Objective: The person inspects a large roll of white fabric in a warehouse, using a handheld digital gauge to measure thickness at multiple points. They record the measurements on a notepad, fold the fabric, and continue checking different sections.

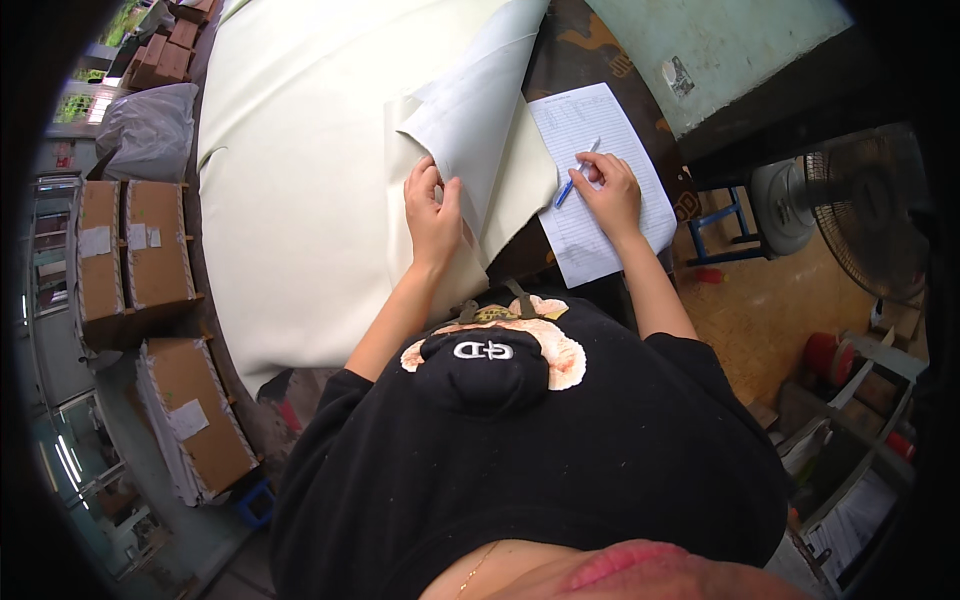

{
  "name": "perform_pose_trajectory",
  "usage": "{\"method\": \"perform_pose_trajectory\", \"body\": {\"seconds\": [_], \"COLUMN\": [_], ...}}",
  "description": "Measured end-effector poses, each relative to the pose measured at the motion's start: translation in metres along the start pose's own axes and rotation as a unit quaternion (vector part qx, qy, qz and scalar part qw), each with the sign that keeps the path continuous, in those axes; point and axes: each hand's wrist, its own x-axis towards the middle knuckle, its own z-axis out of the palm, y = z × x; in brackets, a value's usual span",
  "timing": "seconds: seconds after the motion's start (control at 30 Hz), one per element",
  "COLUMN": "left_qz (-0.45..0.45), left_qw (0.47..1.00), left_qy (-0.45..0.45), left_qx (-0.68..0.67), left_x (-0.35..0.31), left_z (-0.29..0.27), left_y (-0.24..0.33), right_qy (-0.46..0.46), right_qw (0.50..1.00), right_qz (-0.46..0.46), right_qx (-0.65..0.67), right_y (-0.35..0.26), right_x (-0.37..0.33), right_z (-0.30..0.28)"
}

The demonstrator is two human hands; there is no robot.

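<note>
A large cream sheet of leather-like material [300,200] spreads over the table, with part of it turned back to show a pale grey underside [470,110]. My left hand [433,220] is closed at the edge of this turned-back flap, its fingers curled and the thumb to their right. To the right lies a white paper form with ruled rows [600,255], partly beside the cream sheet's cut edge. My right hand [612,195] rests over the paper, closed on a white-and-blue pen [563,194] whose blue end points down and left.
Cardboard boxes [160,245] and a plastic-covered pile [150,130] stand left of the table. A floor fan [790,205] is on the right, below a pale green surface [720,60]. Crates with papers [850,510] sit at the lower right.
</note>
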Motion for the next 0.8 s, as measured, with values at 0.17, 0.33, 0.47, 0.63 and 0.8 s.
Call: {"method": "perform_pose_trajectory", "body": {"seconds": [0.17, 0.33, 0.47, 0.63, 0.8], "left_qz": [0.164, 0.251, 0.197, 0.221, 0.199], "left_qw": [0.978, 0.885, 0.887, 0.901, 0.943], "left_qy": [0.073, -0.100, -0.183, -0.118, -0.081], "left_qx": [0.107, 0.380, 0.375, 0.355, 0.255], "left_x": [-0.003, -0.009, -0.027, -0.027, -0.009], "left_z": [0.017, 0.040, 0.057, 0.068, 0.049], "left_y": [0.007, 0.012, 0.032, 0.011, 0.007], "right_qy": [0.020, 0.027, 0.028, 0.017, 0.028], "right_qw": [1.000, 0.999, 0.998, 0.999, 0.999], "right_qz": [-0.017, -0.035, -0.045, -0.031, -0.018], "right_qx": [-0.010, -0.018, -0.016, -0.018, -0.023], "right_y": [-0.006, -0.005, -0.001, -0.003, -0.006], "right_x": [0.024, 0.027, 0.025, 0.024, 0.026], "right_z": [0.025, 0.029, 0.029, 0.028, 0.033]}}
